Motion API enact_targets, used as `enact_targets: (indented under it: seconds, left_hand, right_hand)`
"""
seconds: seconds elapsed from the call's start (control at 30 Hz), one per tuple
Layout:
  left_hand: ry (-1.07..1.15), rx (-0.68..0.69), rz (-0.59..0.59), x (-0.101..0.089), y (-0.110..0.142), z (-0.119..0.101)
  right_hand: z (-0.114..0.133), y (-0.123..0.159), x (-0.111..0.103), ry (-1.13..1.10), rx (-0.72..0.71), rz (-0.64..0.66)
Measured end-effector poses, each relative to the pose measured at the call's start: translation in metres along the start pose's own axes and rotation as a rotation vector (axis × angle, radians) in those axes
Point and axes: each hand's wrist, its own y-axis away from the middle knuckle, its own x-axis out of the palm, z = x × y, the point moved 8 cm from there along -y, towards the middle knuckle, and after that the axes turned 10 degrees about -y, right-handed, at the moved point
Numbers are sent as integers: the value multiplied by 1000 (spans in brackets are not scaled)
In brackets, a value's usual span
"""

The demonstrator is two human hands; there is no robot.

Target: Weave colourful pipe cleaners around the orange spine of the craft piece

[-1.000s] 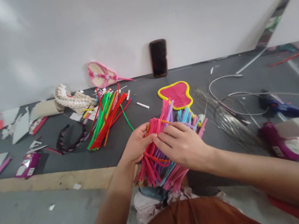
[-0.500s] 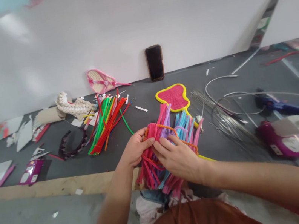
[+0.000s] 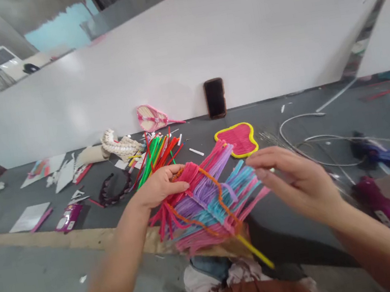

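Towards the near edge of the surface (image 3: 267, 111), taken here as the dial's centre, lies the pipe-cleaner panel (image 3: 208, 203), its pink, purple and blue stems side by side, with an orange stem (image 3: 220, 194) running across them and a yellow stem (image 3: 255, 250) jutting out between four and five o'clock. At ten o'clock the left hand (image 3: 160, 186) grips the pink end, thumb pressed on top and fingers tucked behind. That one-sided hold probably keeps the stems from slipping out of line while leaving most of the panel uncovered. The right hand (image 3: 294, 179) is at three o'clock, close to the stem ends; whether it pinches one or is just off them, I cannot tell.

Loose pipe cleaners (image 3: 155, 155) lie at eleven o'clock, likely for easy reach. The yellow-edged pink panel (image 3: 238, 138) at one o'clock may be there for comparison. Beyond it, between twelve and one, a smartphone (image 3: 215, 97) leans upright on the white partition (image 3: 262, 55), perhaps to keep its screen in sight.

The left forearm comes in from eight o'clock, its hand turned inward over the panel. The right forearm slants in from four o'clock, its fingers half bent and pointing towards nine.
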Motion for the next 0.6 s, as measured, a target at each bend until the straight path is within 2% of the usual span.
enact_targets:
  seconds: [0.13, 0.23, 0.3, 0.43, 0.6]
  left_hand:
    - [-195, -21, 274, 11, 1, -20]
    - [-288, -35, 427, 23, -5, -23]
    - [-324, -40, 502, 32, -13, -21]
    - [-377, -59, 637, 50, -32, -9]
    - [-387, -100, 744, 72, -50, 2]
  right_hand:
    - [-41, -4, -19, -218, 255, -149]
    - [-67, -5, -17, -351, 386, -168]
    - [-84, -4, -6, -460, 471, -88]
    - [-117, 11, 30, -720, 689, 110]
    - [-142, 43, 67, -921, 881, 186]
